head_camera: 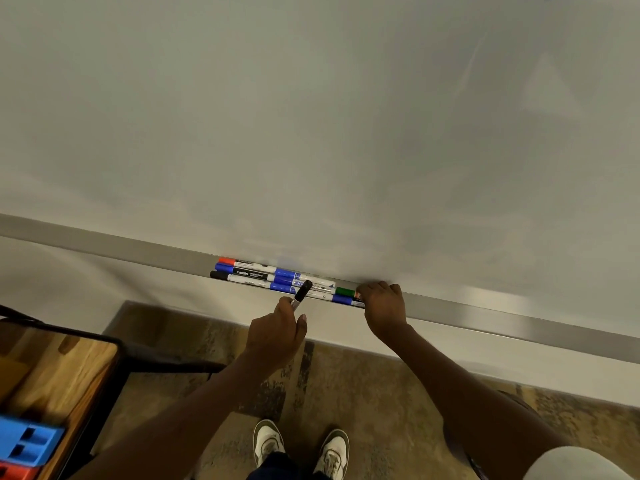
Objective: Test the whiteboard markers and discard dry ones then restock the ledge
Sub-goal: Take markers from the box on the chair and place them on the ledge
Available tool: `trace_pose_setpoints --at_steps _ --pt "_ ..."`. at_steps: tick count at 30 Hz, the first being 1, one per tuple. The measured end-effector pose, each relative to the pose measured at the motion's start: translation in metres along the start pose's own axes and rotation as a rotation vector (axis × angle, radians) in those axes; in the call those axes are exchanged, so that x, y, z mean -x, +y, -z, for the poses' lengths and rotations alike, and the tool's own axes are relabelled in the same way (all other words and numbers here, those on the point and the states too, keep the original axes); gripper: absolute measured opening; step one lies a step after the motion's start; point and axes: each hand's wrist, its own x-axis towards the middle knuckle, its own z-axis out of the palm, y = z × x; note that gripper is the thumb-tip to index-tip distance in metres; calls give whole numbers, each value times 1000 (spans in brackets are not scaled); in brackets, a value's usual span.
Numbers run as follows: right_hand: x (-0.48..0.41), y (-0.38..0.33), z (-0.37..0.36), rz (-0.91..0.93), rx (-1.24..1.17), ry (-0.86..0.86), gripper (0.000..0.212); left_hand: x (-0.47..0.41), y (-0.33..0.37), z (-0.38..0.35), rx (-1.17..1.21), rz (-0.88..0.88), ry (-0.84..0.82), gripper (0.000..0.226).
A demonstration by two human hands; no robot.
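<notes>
A large whiteboard (311, 116) fills the upper view, its grey ledge (138, 249) running from left down to right. Several markers (263, 276) with red, blue, black and green caps lie side by side on the ledge. My left hand (277, 332) grips a black-capped marker (302, 293), cap pointing up toward the ledge, just in front of the row. At the row's right end my right hand (382, 304) rests on the ledge, its curled fingers over the green-capped marker (344, 292) and its neighbours; whether they hold one is hidden.
A wooden table (52, 375) with a black frame stands at the lower left, with blue and red plastic blocks (24, 448) at its near corner. Patterned carpet (381, 393) lies below the board, and my two shoes (301, 445) show at the bottom.
</notes>
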Motion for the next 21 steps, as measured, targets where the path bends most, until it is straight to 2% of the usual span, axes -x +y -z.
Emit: trace_pose_setpoints --at_steps 7,11,15,18,21 --pt "-2 -1 2 32 4 35 17 -2 3 -1 44 -11 -2 40" --pt "-1 -4 1 36 -25 111 11 -4 6 0 64 -18 -13 36" --pt "3 -23 11 180 -362 292 8 -10 12 1 64 2 -60 32" --pt "15 -52 26 76 -695 208 29 -13 19 1 100 27 -71 35" --pt "27 -76 36 -62 -920 98 30 -11 28 0 147 -40 -47 45"
